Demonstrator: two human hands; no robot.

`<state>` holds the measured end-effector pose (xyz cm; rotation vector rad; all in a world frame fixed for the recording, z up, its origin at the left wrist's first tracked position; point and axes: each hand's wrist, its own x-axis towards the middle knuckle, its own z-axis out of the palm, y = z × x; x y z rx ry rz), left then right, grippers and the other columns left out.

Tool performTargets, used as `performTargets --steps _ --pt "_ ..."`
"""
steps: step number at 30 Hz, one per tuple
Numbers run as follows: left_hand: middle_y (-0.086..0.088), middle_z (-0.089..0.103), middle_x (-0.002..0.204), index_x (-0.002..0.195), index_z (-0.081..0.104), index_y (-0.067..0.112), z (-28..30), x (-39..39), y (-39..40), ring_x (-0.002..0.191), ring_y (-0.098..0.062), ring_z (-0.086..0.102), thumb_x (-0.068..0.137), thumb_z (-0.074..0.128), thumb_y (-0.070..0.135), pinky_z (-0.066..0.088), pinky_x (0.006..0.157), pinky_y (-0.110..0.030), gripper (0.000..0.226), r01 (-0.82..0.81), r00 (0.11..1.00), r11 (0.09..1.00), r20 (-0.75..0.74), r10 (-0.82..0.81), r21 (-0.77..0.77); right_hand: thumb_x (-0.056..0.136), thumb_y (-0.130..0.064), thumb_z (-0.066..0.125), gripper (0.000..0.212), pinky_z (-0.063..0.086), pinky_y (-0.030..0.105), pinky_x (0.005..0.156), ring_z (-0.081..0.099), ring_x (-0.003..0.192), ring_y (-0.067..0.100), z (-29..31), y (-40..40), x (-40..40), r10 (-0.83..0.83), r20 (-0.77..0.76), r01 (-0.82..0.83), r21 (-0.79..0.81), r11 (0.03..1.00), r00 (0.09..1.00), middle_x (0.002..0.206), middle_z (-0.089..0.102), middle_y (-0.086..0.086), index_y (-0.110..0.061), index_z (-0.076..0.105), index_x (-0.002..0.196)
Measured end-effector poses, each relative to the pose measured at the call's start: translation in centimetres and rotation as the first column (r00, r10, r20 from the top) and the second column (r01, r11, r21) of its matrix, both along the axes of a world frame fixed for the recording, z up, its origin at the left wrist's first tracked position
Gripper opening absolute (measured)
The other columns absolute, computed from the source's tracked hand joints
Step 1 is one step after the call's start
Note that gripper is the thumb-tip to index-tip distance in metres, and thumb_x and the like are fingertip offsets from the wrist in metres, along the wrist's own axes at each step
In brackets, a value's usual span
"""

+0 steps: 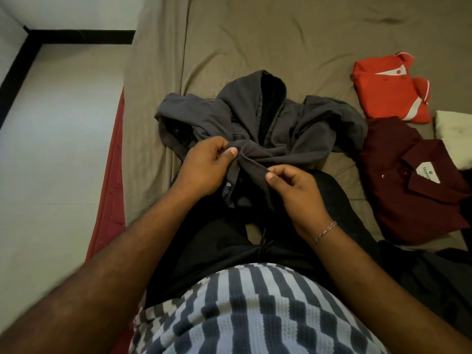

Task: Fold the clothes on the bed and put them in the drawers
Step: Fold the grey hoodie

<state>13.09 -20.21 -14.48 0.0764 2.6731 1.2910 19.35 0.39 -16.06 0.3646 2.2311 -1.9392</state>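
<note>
A crumpled dark grey shirt point(293, 123) lies on the bed's taupe sheet point(255, 42) in front of me, its sleeves spread to both sides. My left hand point(204, 167) pinches the shirt's near edge between thumb and fingers, just above a small label. My right hand point(293, 187) pinches the same edge a little to the right. Both hands lift the cloth over my lap. A folded red polo shirt point(388, 93) and a folded maroon shirt point(408, 182) lie at the right.
A white pillow point(454, 134) sits at the right edge behind the maroon shirt. Dark clothing point(434, 277) lies at the lower right. The bed's red side point(112, 190) borders a pale tiled floor point(56, 149) on the left.
</note>
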Motion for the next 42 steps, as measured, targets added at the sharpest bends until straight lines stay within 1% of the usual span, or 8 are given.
performTargets --steps 5,12,18,22,26,29,35,42 --pt "-0.012 0.065 0.077 0.083 0.068 -0.003 0.0 -2.4 -1.5 0.071 -0.023 0.057 0.105 0.06 0.027 0.049 0.075 -0.038 0.038 0.114 0.91 0.959 0.36 -0.205 0.258 0.104 -0.015 0.058 0.03 0.055 0.03 0.084 0.072 0.093 0.018 0.4 0.5 -0.8 0.049 0.052 -0.035 -0.237 0.971 0.997 0.097 0.077 0.005 -0.026 0.076 0.082" --pt "-0.012 0.078 0.097 0.098 0.077 0.008 -0.3 -1.6 -1.6 0.088 -0.016 0.073 0.1 0.067 0.016 0.06 0.08 -0.026 0.013 0.002 0.911 0.894 0.367 -0.186 0.447 0.103 -0.013 0.058 0.02 0.056 0.033 0.088 0.07 0.097 0.022 -0.5 0.0 -0.6 0.052 0.081 -0.024 -0.313 0.949 0.995 0.104 0.075 0.013 -0.017 0.074 0.09" --pt "-0.012 0.078 0.09 0.095 0.076 0.012 0.3 1.2 -3.9 0.084 -0.026 0.074 0.096 0.072 0.013 0.059 0.083 -0.035 0.005 0.3 0.834 0.912 0.387 -0.394 0.281 0.098 -0.02 0.069 0.008 0.053 0.022 0.077 0.068 0.081 0.011 -0.3 1.7 -0.2 0.577 0.076 -0.577 -0.016 0.816 0.813 0.087 0.073 -0.003 -0.018 0.075 0.093" --pt "-0.003 0.073 0.079 0.09 0.072 0.023 0.5 2.2 -3.3 0.071 -0.017 0.069 0.096 0.072 0.018 0.056 0.069 -0.032 0.007 0.232 0.932 0.967 0.262 -0.252 0.106 0.093 -0.018 0.073 0.017 0.055 0.03 0.081 0.068 0.089 0.013 -2.1 1.0 -1.7 0.137 0.009 -0.137 0.157 0.978 0.991 0.1 0.069 -0.001 -0.023 0.067 0.108" --pt "0.01 0.065 0.09 0.098 0.069 0.025 0.2 1.6 -0.8 0.08 -0.007 0.062 0.091 0.071 0.017 0.048 0.07 -0.017 0.011 -0.042 0.978 0.997 -0.2 0.054 0.064 0.089 -0.024 0.07 0.053 0.041 0.044 0.108 0.04 0.134 0.028 -4.2 1.1 -4.9 0.27 -0.047 -0.126 0.798 0.589 0.962 0.148 0.041 0.006 -0.028 0.055 0.139" --pt "0.008 0.063 0.102 0.109 0.069 0.02 -0.9 -1.0 1.3 0.093 -0.001 0.06 0.091 0.066 0.013 0.043 0.082 -0.01 0.019 0.142 0.927 0.99 -0.353 -0.125 0.022 0.087 -0.03 0.06 0.034 0.039 0.044 0.104 0.049 0.126 0.027 -5.0 1.3 -6.4 0.389 0.139 -0.266 0.918 0.294 0.911 0.129 0.057 0.002 -0.028 0.064 0.121" --pt "-0.019 0.05 0.14 0.159 0.033 0.02 -6.5 -5.3 4.5 0.113 -0.04 0.06 0.099 0.056 0.011 0.051 0.095 -0.046 0.066 0.378 0.925 0.884 0.078 -0.372 -0.273 0.086 -0.033 0.058 0.023 0.033 0.036 0.093 0.055 0.11 0.022 -5.9 2.4 -4.6 0.433 0.189 -0.347 0.88 0.323 0.882 0.107 0.061 -0.004 -0.026 0.068 0.107" --pt "-0.02 0.061 0.13 0.166 0.005 0.027 -8.5 -9.1 5.7 0.111 -0.039 0.063 0.098 0.059 0.019 0.053 0.096 -0.046 0.087 0.456 0.888 0.747 0.301 -0.347 -0.483 0.091 -0.021 0.059 0.015 0.052 0.035 0.089 0.065 0.097 0.017 -5.6 3.4 -4.8 0.385 0.15 -0.374 0.695 0.614 0.911 0.102 0.069 -0.004 -0.024 0.074 0.095"
